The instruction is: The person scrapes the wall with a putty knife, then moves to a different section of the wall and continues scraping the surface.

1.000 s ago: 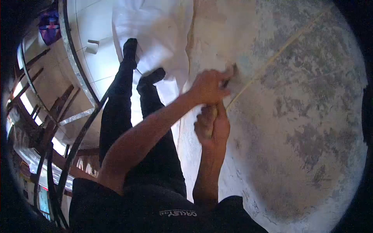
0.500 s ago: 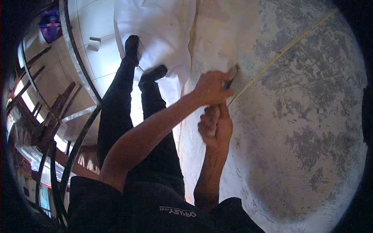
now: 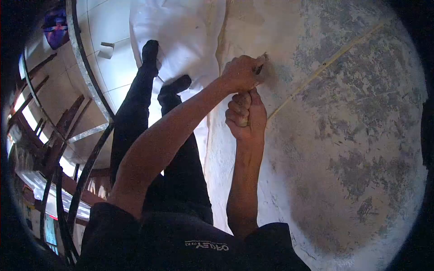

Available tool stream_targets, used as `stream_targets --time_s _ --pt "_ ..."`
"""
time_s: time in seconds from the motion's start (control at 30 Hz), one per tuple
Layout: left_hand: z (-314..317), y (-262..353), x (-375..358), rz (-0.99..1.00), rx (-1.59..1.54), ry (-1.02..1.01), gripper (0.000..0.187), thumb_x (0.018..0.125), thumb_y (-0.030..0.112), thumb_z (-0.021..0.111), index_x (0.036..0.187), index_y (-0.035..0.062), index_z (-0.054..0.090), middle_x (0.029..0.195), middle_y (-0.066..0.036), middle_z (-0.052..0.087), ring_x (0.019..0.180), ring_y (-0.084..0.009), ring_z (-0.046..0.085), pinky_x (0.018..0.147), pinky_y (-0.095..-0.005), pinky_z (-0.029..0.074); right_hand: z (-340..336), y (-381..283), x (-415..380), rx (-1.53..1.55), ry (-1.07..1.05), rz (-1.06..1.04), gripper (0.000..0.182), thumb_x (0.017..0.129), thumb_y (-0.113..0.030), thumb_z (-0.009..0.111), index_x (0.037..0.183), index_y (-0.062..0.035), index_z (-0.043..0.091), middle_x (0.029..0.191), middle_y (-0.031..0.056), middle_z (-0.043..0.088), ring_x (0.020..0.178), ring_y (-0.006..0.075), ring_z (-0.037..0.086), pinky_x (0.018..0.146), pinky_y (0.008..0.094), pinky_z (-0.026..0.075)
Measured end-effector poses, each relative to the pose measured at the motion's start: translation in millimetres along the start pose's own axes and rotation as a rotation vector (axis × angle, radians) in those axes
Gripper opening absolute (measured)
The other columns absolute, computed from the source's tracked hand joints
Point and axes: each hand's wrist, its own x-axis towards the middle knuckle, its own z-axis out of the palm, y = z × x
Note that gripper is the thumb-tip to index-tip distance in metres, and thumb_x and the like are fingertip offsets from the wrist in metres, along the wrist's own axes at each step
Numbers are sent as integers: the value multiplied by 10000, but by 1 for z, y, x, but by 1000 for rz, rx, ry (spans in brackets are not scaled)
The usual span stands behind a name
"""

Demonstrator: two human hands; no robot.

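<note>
Two hands meet on the mottled wall (image 3: 352, 135): your left hand (image 3: 242, 72) presses a small scraper (image 3: 261, 63) to the plaster, grip closed on it; your right hand (image 3: 246, 115), just below, is fisted around its handle.

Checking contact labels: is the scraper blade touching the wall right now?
Touching. Head view: the scraper, gripped by both the left hand and right hand, has its blade pressed flat against the wall, no gap visible.

a mottled grey-and-cream plaster wall (image 3: 352, 149) fills the right. white sheeting (image 3: 181, 36) covers the pale tiled floor (image 3: 113, 67). a curved metal railing (image 3: 86, 67) runs left, daylight glowing beyond it.
</note>
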Motion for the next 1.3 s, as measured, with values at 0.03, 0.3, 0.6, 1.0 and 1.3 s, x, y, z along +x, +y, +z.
stream_targets --time_s 0.03,0.3,0.6,1.0,1.3 --pt "6 -6 -5 0 -1 1 508 618 372 671 1053 125 582 952 -168 586 911 -330 555 827 -400 421 7 3 1 49 3 21 279 907 -270 355 716 -102 470 487 -12 407 318 66 363 256 198 323" --pt "30 -28 8 223 22 254 427 626 354 654 972 107 613 880 -160 592 883 -320 563 800 -397 431 1 8 3 -231 255 -130 264 904 -332 390 768 -117 461 497 -16 419 313 70 354 262 194 312" --pt "44 -10 -40 263 -134 200 570 612 279 664 1154 181 516 843 -175 597 793 -329 587 741 -382 463 -22 27 -41 -184 159 -120 278 911 -349 356 780 -127 461 495 -20 426 302 69 343 264 187 277" --pt "31 2 -31 167 -29 193 401 625 277 652 997 132 606 842 -178 600 825 -343 577 765 -398 451 -19 18 -20 -263 229 -137 288 897 -393 372 797 -143 472 518 -21 422 308 83 343 276 207 284" --pt "33 4 -42 125 -86 119 435 641 325 651 1005 97 584 999 -164 566 936 -329 545 807 -436 425 2 24 -37 68 133 -106 316 920 -313 322 759 -82 466 499 3 424 285 73 343 231 198 288"
